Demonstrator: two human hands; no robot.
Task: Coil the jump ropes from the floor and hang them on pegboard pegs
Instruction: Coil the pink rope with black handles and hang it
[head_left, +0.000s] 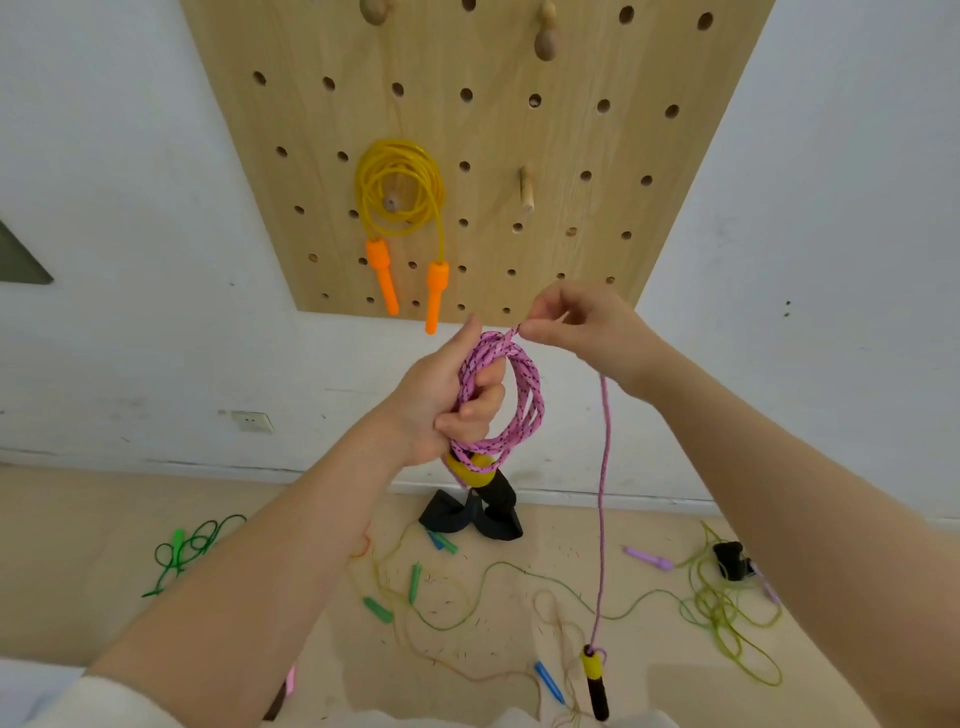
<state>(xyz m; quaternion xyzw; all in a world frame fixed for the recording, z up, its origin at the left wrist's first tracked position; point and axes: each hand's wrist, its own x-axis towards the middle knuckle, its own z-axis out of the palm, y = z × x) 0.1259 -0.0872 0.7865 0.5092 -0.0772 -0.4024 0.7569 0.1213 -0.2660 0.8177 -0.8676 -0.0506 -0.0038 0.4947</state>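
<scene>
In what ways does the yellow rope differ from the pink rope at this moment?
The yellow rope hangs fully coiled on a pegboard peg; the pink rope is only partly coiled in the left hand, its tail pinched by the right hand. Yellow looks smooth with orange handles; pink looks braided with black-and-yellow handles. Both form loops.

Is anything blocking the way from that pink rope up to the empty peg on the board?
Nothing visible does. The pink rope, coiled in the left hand, sits below the bare peg; only open pegboard lies between. The yellow rope hangs off to the left.

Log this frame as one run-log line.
left hand: holds pink rope coil | right hand: pinches rope at coil top | tail handle: dangling | yellow rope: hung on peg | empty peg
</scene>
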